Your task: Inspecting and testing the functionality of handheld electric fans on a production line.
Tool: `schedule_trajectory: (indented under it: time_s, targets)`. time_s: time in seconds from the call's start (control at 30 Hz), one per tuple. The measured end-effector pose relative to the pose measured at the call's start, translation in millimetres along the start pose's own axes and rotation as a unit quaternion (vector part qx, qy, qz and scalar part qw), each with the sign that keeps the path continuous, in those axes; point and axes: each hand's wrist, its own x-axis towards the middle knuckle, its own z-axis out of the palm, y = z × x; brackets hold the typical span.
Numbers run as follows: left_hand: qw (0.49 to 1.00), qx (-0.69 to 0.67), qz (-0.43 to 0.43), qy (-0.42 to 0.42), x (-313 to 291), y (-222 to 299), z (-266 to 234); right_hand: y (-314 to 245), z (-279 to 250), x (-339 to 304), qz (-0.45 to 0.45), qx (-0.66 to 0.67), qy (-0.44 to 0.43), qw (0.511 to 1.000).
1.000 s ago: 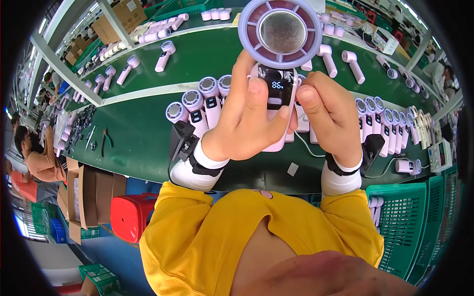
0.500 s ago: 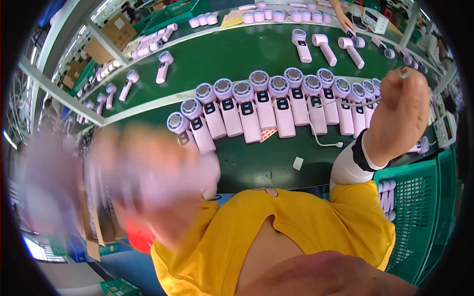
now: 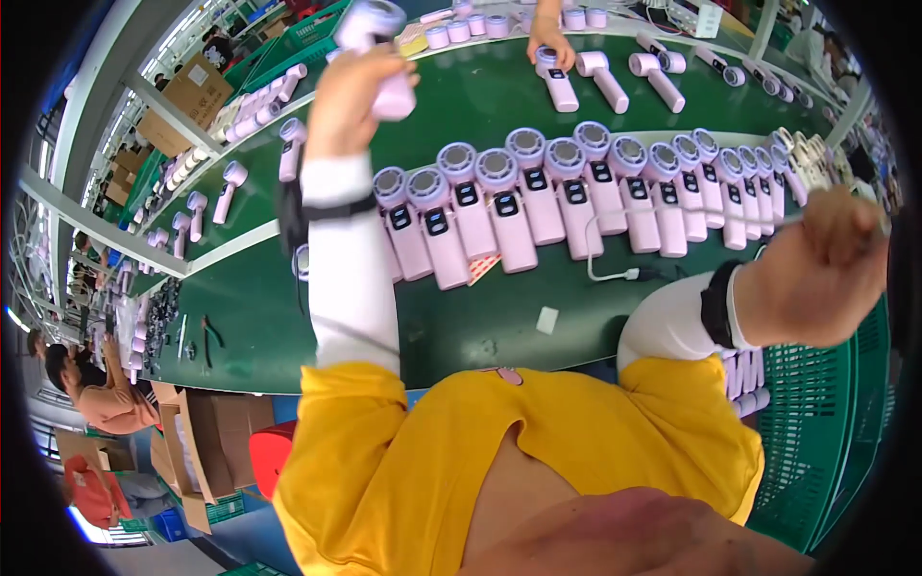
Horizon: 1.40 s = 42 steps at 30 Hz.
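My left hand (image 3: 348, 96) is raised at the upper left, closed round a pale pink handheld fan (image 3: 395, 100) with a lilac round head. At the right my right hand (image 3: 816, 274) is closed; a thin white cable (image 3: 715, 212) runs to it across the fans, and its fingertips are partly hidden. The cable's loose end, a plug (image 3: 631, 275), lies on the green table. Between my arms stands a curved row of several pink fans (image 3: 516, 230) with dark displays, some lit. A small white paper piece (image 3: 547, 320) lies in front of them.
Across the table a co-worker's hand (image 3: 550, 40) touches another fan (image 3: 560, 91). Green crates (image 3: 816, 403) with fans stand at my right. Pliers (image 3: 206, 341) lie on the left of the table, near an open cardboard box (image 3: 226, 422). A white metal frame (image 3: 173, 115) rises at the left.
My left hand, blurred low at the left before, has moved up and forward with the fan. My right hand has shifted right and lower. The co-worker's hand has moved left to another fan.
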Motion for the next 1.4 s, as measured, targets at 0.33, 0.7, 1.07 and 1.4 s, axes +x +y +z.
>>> schedule_trajectory:
  time_s: [0.33,0.7,1.07,1.4]
  targets:
    - [0.708,0.668,-0.117,-0.195,171.8,-217.7,73.4,-26.1,-27.8,2.6,-0.034,-0.048,0.006,0.998]
    - [0.73,0.586,0.348,0.043,17.1,-25.1,36.6,-10.6,-13.9,5.0,0.0,-0.001,-0.029,1.0]
    - [0.627,0.688,0.032,0.364,-238.3,-92.3,-109.6,13.5,35.5,-15.9,0.026,-0.075,-0.029,0.996]
    - [0.949,0.201,-0.055,0.234,-216.9,-11.0,-39.3,64.9,90.4,-61.9,0.211,-0.202,-0.213,0.932]
